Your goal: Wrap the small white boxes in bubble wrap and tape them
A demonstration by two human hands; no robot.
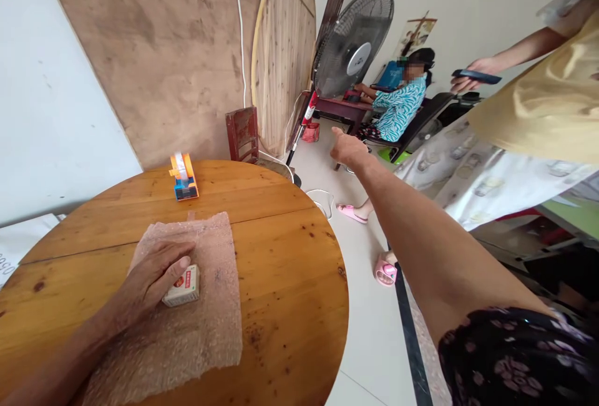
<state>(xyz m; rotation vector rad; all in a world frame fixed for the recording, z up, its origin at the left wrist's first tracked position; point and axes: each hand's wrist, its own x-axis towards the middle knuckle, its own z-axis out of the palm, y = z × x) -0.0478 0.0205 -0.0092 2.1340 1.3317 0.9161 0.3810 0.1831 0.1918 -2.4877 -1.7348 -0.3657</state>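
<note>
My left hand is on a small printed cardboard box, thumb across its top and fingers along its far side. Part of the box is hidden by the hand. Underneath lies a sheet of bubble wrap, spread on a round wooden table. Just past the sheet's far edge stands a tape dispenser in blue and orange with a roll of tape. My right hand is stretched out in the air beyond the table's right side, index finger pointing forward, other fingers curled, holding nothing.
A standing fan and a wooden chair are behind the table. A round wooden board leans on the wall. At right a person in a yellow top holds a dark handheld device; another person sits at a desk.
</note>
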